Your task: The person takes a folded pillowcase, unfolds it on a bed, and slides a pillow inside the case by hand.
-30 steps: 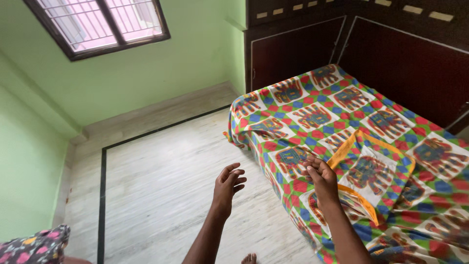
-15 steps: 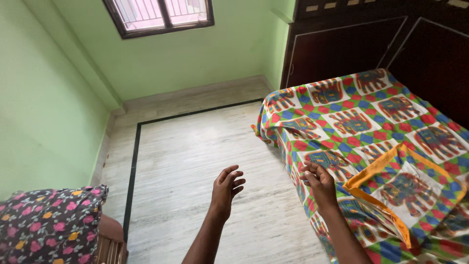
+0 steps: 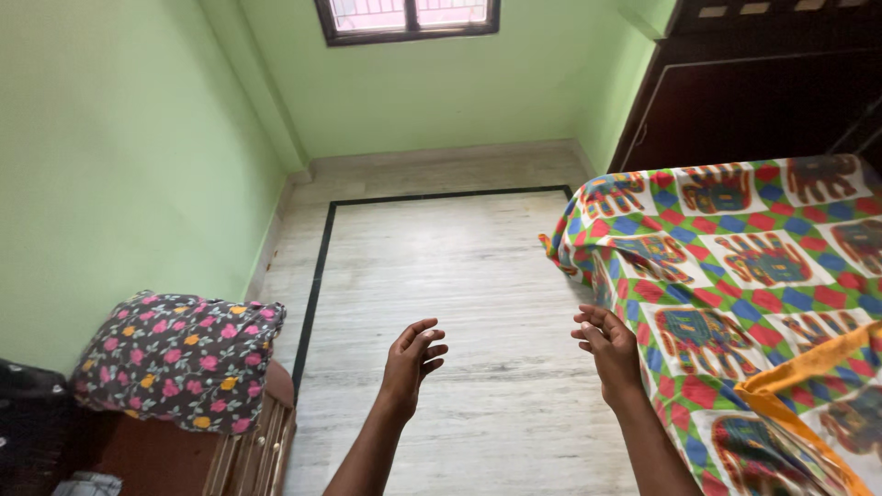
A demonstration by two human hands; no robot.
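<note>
My left hand (image 3: 411,361) hangs in the air over the pale marble floor (image 3: 441,276), fingers loosely curled and apart, holding nothing. My right hand (image 3: 606,349) is raised beside the edge of the bed, fingers spread and empty, just off the bedsheet. The bedsheet (image 3: 753,276) is bright, with red, green and blue squares and elephant figures, and drapes over the bed's side. A folded-back corner with an orange border (image 3: 808,377) lies at the lower right.
A dark flowered pillow (image 3: 179,358) rests on a brown wooden piece (image 3: 248,441) at the lower left. Green walls enclose the room, with a window (image 3: 409,16) at the top. A dark wooden wardrobe (image 3: 753,92) stands behind the bed.
The view has swung left: the bed slid right and the flowered pillow came into sight. My right hand came off the bedsheet and now hovers beside it. My left hand stays open.
</note>
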